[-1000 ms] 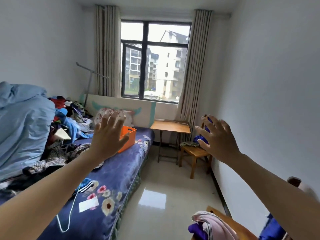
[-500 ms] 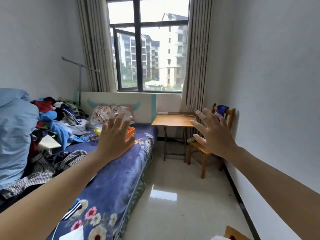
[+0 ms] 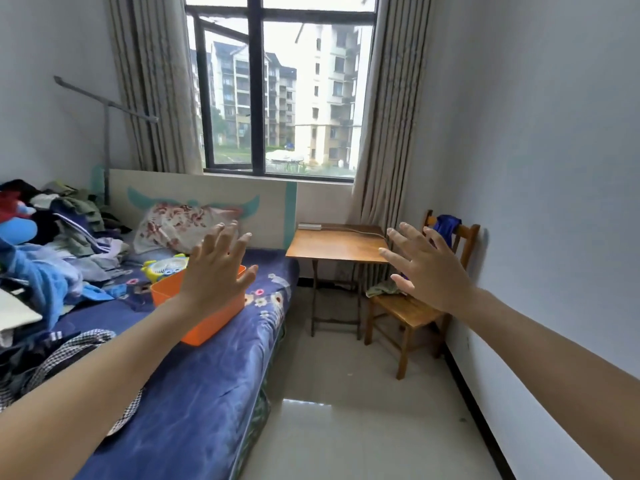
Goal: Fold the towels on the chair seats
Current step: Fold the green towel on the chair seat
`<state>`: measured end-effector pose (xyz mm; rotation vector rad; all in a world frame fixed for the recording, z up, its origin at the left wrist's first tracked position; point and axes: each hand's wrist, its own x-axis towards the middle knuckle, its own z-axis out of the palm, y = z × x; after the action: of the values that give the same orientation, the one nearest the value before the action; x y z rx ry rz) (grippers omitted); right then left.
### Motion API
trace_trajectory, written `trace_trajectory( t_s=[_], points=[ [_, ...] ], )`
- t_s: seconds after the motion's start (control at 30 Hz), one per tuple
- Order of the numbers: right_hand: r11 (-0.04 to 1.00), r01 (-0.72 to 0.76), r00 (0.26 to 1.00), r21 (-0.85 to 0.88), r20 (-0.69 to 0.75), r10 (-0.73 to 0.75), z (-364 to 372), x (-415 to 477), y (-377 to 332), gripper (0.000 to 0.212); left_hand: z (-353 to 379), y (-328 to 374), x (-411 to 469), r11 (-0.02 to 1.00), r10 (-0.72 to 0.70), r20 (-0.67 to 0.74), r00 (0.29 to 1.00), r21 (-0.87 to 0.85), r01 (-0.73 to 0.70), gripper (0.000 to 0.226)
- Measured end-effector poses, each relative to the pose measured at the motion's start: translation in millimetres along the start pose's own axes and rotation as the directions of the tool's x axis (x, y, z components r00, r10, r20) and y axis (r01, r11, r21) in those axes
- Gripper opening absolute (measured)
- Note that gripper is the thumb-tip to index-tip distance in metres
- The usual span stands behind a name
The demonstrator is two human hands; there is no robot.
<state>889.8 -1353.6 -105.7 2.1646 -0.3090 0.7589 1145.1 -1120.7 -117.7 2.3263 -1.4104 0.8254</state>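
A wooden chair (image 3: 414, 315) stands against the right wall beside the window. A crumpled greenish towel (image 3: 382, 289) lies on the near left part of its seat. A blue cloth (image 3: 446, 227) hangs over the chair's backrest. My left hand (image 3: 218, 271) is held out in the air over the bed, fingers spread, holding nothing. My right hand (image 3: 427, 270) is stretched forward with fingers spread, also holding nothing; it covers part of the chair's back and seat from view.
A small wooden folding table (image 3: 337, 245) stands left of the chair under the window. The bed (image 3: 194, 382) with a blue flowered sheet fills the left side, carrying an orange basket (image 3: 207, 323) and a heap of clothes (image 3: 52, 244). Pale tiled floor (image 3: 353, 427) lies between bed and wall.
The view has moved forward towards the window and the far chair. The near chair with its pink and purple cloths has dropped out of view. Both hands stay outstretched and spread.
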Motion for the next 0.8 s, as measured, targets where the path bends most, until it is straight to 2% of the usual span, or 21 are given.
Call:
trace_trajectory(
  t_s=[0.1, 0.27, 0.37, 0.47, 0.6, 0.8],
  points=[
    [0.996, -0.083, 0.996, 0.016, 0.043, 0.082, 33.9, 19.4, 17.5, 0.055, 40.3, -8.3, 52.2, 0.998, 0.020, -0.026, 0.999, -0.058, -0.022, 0.061],
    [0.996, 0.062, 0.989, -0.069, 0.140, -0.052, 98.0, 15.5, 46.5, 0.061, 125.9, 8.5, 104.8, 0.980, 0.076, 0.016, 0.997, -0.188, -0.071, 0.061],
    [0.995, 0.055, 0.981, -0.081, 0.190, -0.039, 136.7, 9.0, 69.1, 0.065, 177.7, 21.4, 131.3, 0.966, 0.081, 0.044, 0.996, -0.250, -0.067, 0.068],
    [0.994, 0.012, 0.978, -0.104, 0.210, 0.010, 178.9, 1.6, 96.0, 0.066, 215.6, 42.7, 171.4, 0.954, 0.072, 0.054, 0.996, -0.295, -0.053, 0.072],
    [0.991, -0.095, 0.966, -0.092, 0.230, 0.114, 248.7, -2.6, 143.8, 0.067, 262.3, 82.2, 244.8, 0.943, 0.108, 0.073, 0.991, -0.322, -0.079, 0.064],
    [0.978, -0.199, 0.950, -0.055, 0.233, 0.206, 334.1, 4.3, 192.9, 0.069, 315.9, 110.2, 318.7, 0.934, 0.135, 0.088, 0.987, -0.344, -0.097, 0.067]
  ],
)
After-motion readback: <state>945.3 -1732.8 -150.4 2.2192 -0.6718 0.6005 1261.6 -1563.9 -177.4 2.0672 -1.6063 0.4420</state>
